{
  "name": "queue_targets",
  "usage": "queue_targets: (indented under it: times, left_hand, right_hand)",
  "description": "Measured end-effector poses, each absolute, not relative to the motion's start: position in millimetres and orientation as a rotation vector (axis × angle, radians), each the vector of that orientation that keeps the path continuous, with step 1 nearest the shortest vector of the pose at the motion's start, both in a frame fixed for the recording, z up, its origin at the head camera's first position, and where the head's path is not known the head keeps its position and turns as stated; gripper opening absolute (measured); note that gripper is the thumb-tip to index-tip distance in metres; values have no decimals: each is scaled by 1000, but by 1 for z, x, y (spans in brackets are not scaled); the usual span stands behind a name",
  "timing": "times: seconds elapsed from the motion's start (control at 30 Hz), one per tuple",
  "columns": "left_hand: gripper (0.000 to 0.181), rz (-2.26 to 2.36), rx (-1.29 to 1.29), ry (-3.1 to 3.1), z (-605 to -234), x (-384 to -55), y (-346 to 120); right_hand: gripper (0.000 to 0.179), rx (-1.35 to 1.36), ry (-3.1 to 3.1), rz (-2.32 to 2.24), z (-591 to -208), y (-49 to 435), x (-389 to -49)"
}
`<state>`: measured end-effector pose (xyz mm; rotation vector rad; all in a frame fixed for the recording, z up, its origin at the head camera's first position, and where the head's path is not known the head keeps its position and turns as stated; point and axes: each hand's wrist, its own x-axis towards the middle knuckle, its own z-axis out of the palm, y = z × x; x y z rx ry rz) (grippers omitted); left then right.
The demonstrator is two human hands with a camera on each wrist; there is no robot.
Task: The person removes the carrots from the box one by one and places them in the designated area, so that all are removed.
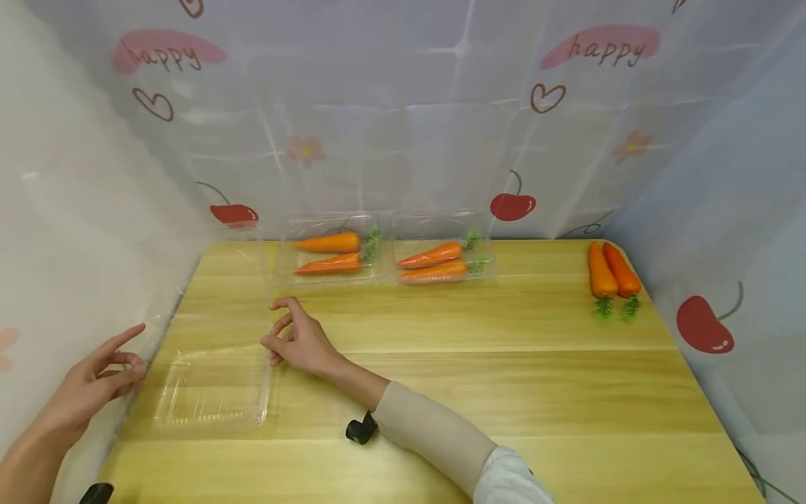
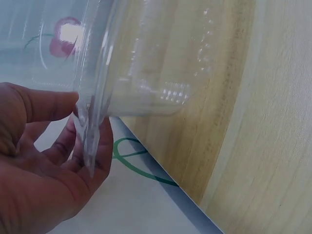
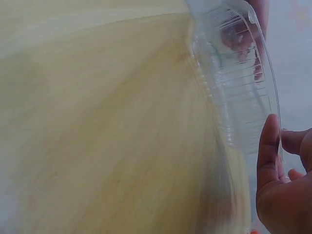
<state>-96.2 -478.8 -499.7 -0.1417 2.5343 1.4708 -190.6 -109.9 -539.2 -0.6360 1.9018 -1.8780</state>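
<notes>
An unfilled clear plastic clamshell box (image 1: 210, 388) stands at the left of the table, its transparent lid (image 1: 220, 280) raised behind the base. My left hand (image 1: 94, 385) pinches the rim at the box's left side; in the left wrist view the thumb and fingers (image 2: 105, 146) close on the clear edge (image 2: 92, 122). On the opposite side my right hand (image 1: 305, 343) pinches the rim between thumb and fingers, as the right wrist view shows with the ribbed plastic wall (image 3: 239, 92) beside it.
Two clear boxes, left (image 1: 329, 280) and right (image 1: 443, 278), stand at the back, each holding two carrots with green tops. Two loose carrots (image 1: 602, 269) lie at the far right. Patterned white curtains (image 1: 403, 161) enclose the table (image 1: 478, 392). A small black object (image 1: 361, 428) is near my right forearm.
</notes>
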Motion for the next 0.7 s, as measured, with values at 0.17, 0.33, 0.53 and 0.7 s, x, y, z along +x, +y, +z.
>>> queue_targets:
  times: [0.17,0.33,0.53,0.7]
  left_hand:
    - [70,1572,-217,2609,-499,-95,-475]
    - [57,1455,-281,2818,-500,-95,-469]
    - [46,966,-351,3080,-497,-104,-464]
    - [43,714,-387,3155,-496,-111,-460]
  right_hand:
    - [56,-580,1838,-1910,-537,-121,-194]
    - [63,-536,1816,-1929,-538,-131,-198]
    - [67,-490,1841,-1942,-539,-139,-207]
    - [61,-377,1822,-1983,-539,-146,-208]
